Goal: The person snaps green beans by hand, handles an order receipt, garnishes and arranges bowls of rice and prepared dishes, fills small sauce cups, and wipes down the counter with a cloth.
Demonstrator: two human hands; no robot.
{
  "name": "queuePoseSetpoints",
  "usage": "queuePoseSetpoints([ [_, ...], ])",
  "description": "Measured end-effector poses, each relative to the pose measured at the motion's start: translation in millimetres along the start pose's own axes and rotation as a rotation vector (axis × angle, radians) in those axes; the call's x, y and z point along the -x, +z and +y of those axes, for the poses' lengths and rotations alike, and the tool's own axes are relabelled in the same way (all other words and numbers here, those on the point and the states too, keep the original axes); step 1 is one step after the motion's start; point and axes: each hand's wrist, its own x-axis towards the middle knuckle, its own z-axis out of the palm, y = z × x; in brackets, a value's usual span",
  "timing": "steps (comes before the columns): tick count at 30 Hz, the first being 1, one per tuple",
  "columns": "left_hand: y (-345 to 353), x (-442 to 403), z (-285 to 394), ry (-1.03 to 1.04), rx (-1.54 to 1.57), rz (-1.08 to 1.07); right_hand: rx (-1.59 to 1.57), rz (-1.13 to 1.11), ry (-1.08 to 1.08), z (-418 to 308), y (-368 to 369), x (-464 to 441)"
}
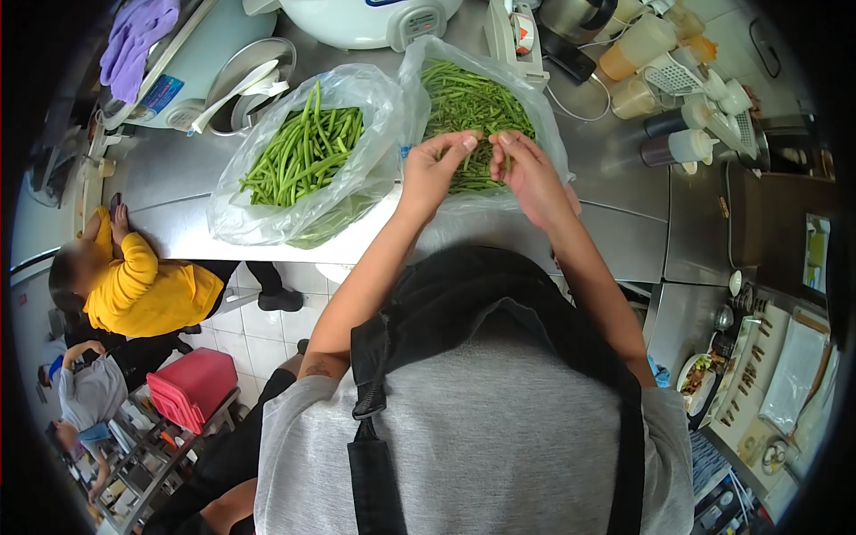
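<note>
Head cam: both our hands are up over the R bag, approx. at its middle, tips near each other. Our left hand has thumb + index together in a pinch; our right hand has thumb + fingers drawn in close, w/ a bit of green at the tips. Can't tell exactly what's clamped in either, too small.

Bean pieces sit in the R bag, directly under our hands. Long beans are piled in the L bag, just beside it, open at the top. Both bags are clear plastic, on the metal counter.

Metal bowl w/ a white spoon is behind the L bag, to its L. White appliance is behind both bags. Squeeze bottles are off to the R. Person in yellow is at the counter's L end, well apart from us.
</note>
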Motion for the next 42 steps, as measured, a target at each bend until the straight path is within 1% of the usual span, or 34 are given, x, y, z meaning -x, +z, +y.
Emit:
queuePoseSetpoints([
  [2,3.5,1.8,10.3,-0.191,0.204,0.046,0.296,0.041,-0.120,3.8,-6.3,-7.5],
  [4,0.8,-0.7,15.8,-0.277,0.215,0.065,0.960,0.116,-0.579,5.0,-12.2,-13.9],
  [5,0.5,-1.8,17.1,-0.272,0.220,0.068,1.290,0.153,-0.812,5.4,-13.8,-15.6],
  [6,0.3,-2.8,18.4,-0.267,0.225,0.071,1.246,0.128,-0.767,5.0,-13.0,-15.0],
  [8,1.1,-4.1,18.7,-0.184,0.228,0.065,1.155,0.073,-0.676,4.8,-9.1,-11.7],
  [11,1.3,-6.4,14.6,-0.142,0.210,0.057,0.581,-0.081,-0.036,1.1,1.9,-4.9],
  [14,4.4,-5.2,18.7,-0.129,0.239,0.115,0.426,-0.043,-0.017,5.7,3.0,-5.9],
  [17,0.7,-0.7,20.5,0.064,0.028,0.096,-0.270,-0.014,0.198,7.4,-4.7,-7.9],
  [20,-1.7,14.0,34.9,0.265,-0.362,0.155,-0.367,0.028,0.253,2.8,0.8,-9.7],
  [23,-14.7,23.2,58.7,0.427,-0.362,0.348,0.091,-0.020,0.116,-11.4,0.5,-11.2],
  [24,-24.9,23.8,71.1,0.482,-0.357,0.463,0.346,0.019,-0.024,-6.5,-4.7,-14.8],
  [25,-34.1,27.3,88.9,0.496,-0.375,0.562,0.599,0.059,-0.164,2.3,-13.0,-20.3],
  [26,-50.4,26.8,98.8,0.515,-0.439,0.604,0.853,0.099,-0.306,6.2,-19.0,-22.7],
  [27,-70.5,25.2,106.3,0.537,-0.502,0.645,0.844,0.087,-0.285,3.6,-21.6,-21.9],
  [28,-93.7,26.4,111.1,0.399,-0.566,0.644,0.836,0.077,-0.263,-0.1,-24.2,-19.9],
  [29,-115.9,25.6,111.5,0.287,-0.598,0.592,0.828,0.067,-0.239,-4.2,-27.6,-16.6],
  [30,-132.5,27.4,116.1,0.151,-0.740,0.495,0.894,0.102,-0.138,-16.2,-28.5,-8.4],
  [32,-161.5,27.3,115.2,-0.030,-1.089,0.310,1.009,0.171,0.070,-44.3,-32.1,19.2],
  [33,-171.3,31.6,107.4,0.123,-1.399,0.318,0.712,0.269,0.026,-43.9,-46.2,36.6],
  [34,-164.5,32.7,108.1,0.261,-1.517,0.427,0.414,0.363,-0.021,-41.3,-70.5,57.5],
  [35,-153.6,31.1,114.5,0.318,-1.481,0.469,-0.103,0.199,-0.074,-21.4,-116.6,78.6],
  [36,-140.1,27.9,123.8,0.371,-1.445,0.512,-0.373,0.432,0.153,-42.2,-109.9,116.7],
  [37,-124.7,22.4,130.3,0.408,-1.327,0.468,-0.622,0.183,0.130,-16.7,-160.0,157.0],
  [38,-106.6,17.7,135.0,0.441,-1.214,0.428,-0.725,0.155,0.029,12.5,-190.9,188.8],
  [39,-83.0,12.1,135.3,0.485,-1.076,0.319,-0.732,0.358,0.019,40.0,-202.3,215.6],
  [40,-59.2,7.3,129.6,0.391,-0.856,0.188,-0.450,0.325,-0.020,91.9,-228.6,244.2],
  [41,-32.7,3.5,119.9,0.344,-0.816,0.066,-0.883,0.489,0.276,153.4,-246.1,272.2],
  [42,-9.6,-3.9,104.2,0.419,-0.917,-0.075,-0.471,0.621,0.371,216.6,-239.9,302.3],
])
